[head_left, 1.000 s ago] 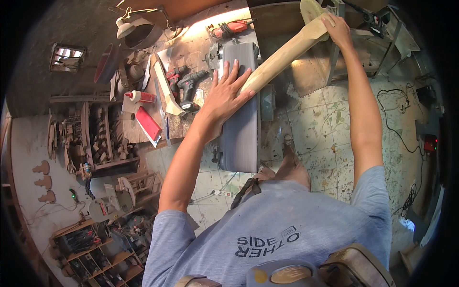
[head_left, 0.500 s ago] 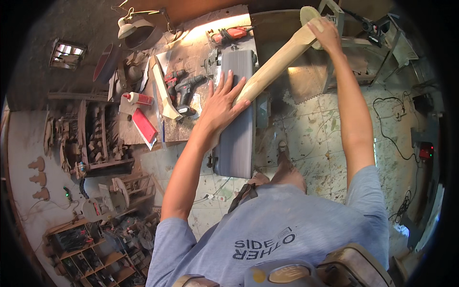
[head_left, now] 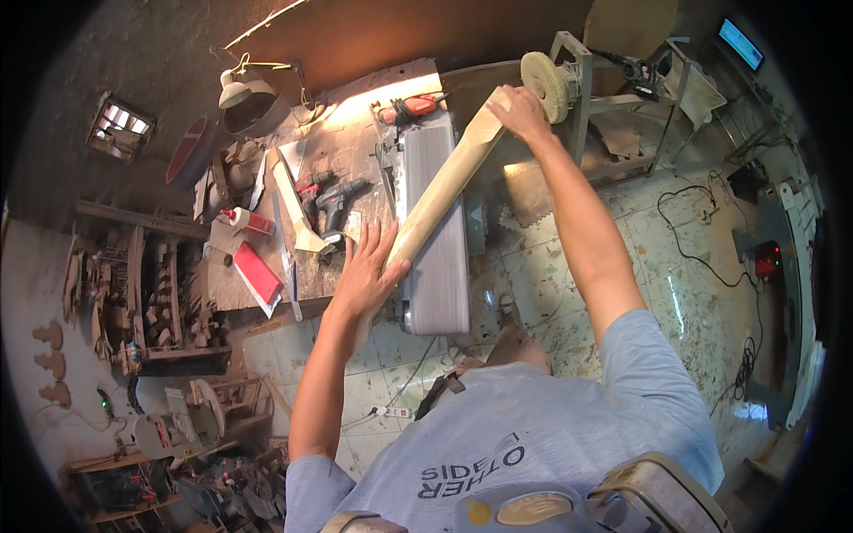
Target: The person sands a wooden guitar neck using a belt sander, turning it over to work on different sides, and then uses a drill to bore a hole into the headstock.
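Note:
A long, pale, shaped piece of wood (head_left: 444, 194) lies slantwise across the grey belt of a belt sander (head_left: 437, 284). My right hand (head_left: 522, 115) is closed round its far end, beside a round pale buffing wheel (head_left: 544, 86). At the near end is my left hand (head_left: 362, 271), its thumb over the wood and its fingers stretched out along the other side. That hand sits at the belt's left edge, next to the bench. The wood's underside is hidden, so whether it touches the belt I cannot tell.
On the workbench (head_left: 233, 289) at left lie a similar piece of wood (head_left: 291, 202), two drills (head_left: 336, 202), a red-capped glue bottle (head_left: 249, 220), a red flat piece (head_left: 258, 272) and a red power tool (head_left: 409, 108). A metal stand (head_left: 577, 107) carries the wheel. Cables (head_left: 689, 244) trail across the floor.
Both hands and the piece of wood have moved left and toward me. The far end has come away from in front of the buffing wheel. The whole view has also shifted slightly.

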### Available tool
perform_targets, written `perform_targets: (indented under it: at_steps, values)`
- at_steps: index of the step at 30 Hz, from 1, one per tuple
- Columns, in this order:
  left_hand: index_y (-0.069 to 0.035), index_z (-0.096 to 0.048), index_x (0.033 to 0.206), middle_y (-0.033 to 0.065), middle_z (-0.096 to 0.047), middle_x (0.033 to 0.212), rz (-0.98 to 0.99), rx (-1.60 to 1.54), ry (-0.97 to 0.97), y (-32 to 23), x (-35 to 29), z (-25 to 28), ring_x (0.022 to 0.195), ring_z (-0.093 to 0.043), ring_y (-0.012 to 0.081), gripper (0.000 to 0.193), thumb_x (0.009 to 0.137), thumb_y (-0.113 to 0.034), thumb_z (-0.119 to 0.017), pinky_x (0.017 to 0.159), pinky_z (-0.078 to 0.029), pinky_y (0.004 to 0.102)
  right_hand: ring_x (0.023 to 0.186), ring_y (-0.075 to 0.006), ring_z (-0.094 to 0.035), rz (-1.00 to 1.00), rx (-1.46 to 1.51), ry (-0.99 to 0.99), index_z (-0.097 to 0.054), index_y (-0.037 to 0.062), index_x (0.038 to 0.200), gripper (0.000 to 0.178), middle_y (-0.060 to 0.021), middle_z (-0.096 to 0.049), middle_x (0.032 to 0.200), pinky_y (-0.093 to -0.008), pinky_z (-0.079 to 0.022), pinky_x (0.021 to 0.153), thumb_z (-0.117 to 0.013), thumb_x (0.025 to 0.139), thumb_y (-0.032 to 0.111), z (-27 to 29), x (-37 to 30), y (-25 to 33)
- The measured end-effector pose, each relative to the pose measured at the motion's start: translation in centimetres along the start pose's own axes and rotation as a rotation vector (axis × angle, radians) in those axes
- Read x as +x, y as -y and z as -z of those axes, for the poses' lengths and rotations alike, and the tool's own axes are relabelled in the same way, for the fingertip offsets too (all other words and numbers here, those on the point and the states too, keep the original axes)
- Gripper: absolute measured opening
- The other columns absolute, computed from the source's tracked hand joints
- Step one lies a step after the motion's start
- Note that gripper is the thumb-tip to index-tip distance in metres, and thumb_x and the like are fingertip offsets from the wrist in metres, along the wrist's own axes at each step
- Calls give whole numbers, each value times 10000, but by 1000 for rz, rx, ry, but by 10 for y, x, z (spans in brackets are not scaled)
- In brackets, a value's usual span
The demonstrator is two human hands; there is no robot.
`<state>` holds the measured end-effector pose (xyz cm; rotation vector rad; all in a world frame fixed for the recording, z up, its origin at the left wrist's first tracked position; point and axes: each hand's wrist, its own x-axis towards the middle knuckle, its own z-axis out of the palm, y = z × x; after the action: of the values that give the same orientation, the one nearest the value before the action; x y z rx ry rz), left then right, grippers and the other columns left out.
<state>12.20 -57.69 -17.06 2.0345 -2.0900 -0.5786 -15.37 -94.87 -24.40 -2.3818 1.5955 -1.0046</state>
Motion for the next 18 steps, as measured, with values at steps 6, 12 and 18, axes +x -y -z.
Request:
perform_targets:
  at_steps: [6, 12, 18]
  values:
    - [-132, -274, 1631, 258, -221, 1670, 59, -64, 32, 15, -61, 2, 1584, -73, 396, 772, 1003, -486, -551, 1256, -30, 560, 1139, -414, -640, 29, 24, 36, -652, 40, 1308, 652, -240, -676, 1183, -482, -506, 999, -708, 875, 524, 13, -38, 67]
    - [-111, -235, 1636, 271, -285, 1639, 79, -176, 45, 32, -115, 2, 1544, -211, 426, 794, 1004, -451, -576, 1250, -176, 498, 1119, -423, -638, 58, 101, 31, -663, 9, 1234, 606, -253, -663, 1158, -495, -503, 987, -714, 883, 499, 3, -71, 117]
    - [-68, -212, 1632, 312, -501, 1480, 163, -350, 114, 30, -145, 14, 1360, -525, 424, 893, 962, -431, -678, 1117, -414, 445, 1123, -434, -630, 73, 76, 137, -656, -25, 1224, 615, -272, -658, 1155, -496, -493, 1007, -705, 893, 490, 3, -93, 151]
